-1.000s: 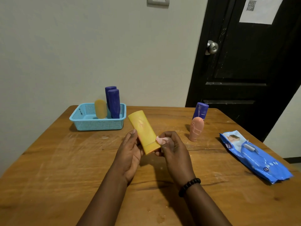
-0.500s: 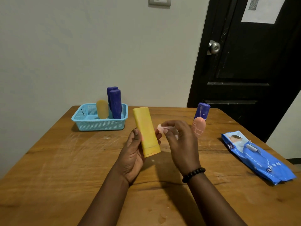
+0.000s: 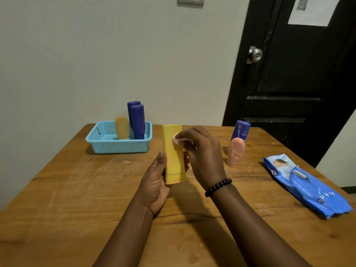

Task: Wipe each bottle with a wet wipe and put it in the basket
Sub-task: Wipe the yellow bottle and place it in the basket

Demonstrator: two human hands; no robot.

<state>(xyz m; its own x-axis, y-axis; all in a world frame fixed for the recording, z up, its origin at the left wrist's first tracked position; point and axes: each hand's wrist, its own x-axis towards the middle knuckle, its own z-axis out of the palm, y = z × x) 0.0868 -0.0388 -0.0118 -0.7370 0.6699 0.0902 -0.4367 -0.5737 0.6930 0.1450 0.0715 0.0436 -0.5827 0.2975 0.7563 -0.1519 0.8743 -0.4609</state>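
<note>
My left hand [image 3: 157, 180] grips a tall yellow bottle [image 3: 172, 160] upright above the middle of the table. My right hand [image 3: 202, 153] pinches a small crumpled wet wipe [image 3: 178, 140] and presses it against the bottle's upper right side. A light-blue mesh basket [image 3: 107, 146] stands at the back left; it holds a small yellow bottle [image 3: 122, 128] and two purple bottles [image 3: 137, 122]. On the table to the right stand a peach bottle [image 3: 235, 154] and, behind it, a purple bottle [image 3: 240, 129].
A blue pack of wet wipes [image 3: 304, 185] lies near the table's right edge. The wooden table [image 3: 77, 199] meets a grey wall at the back. A black door [image 3: 289, 74] with a round knob stands behind the right corner.
The yellow bottle has gone from tilted to upright in my left hand. My right hand with the wipe has risen from the bottle's lower end to its upper part.
</note>
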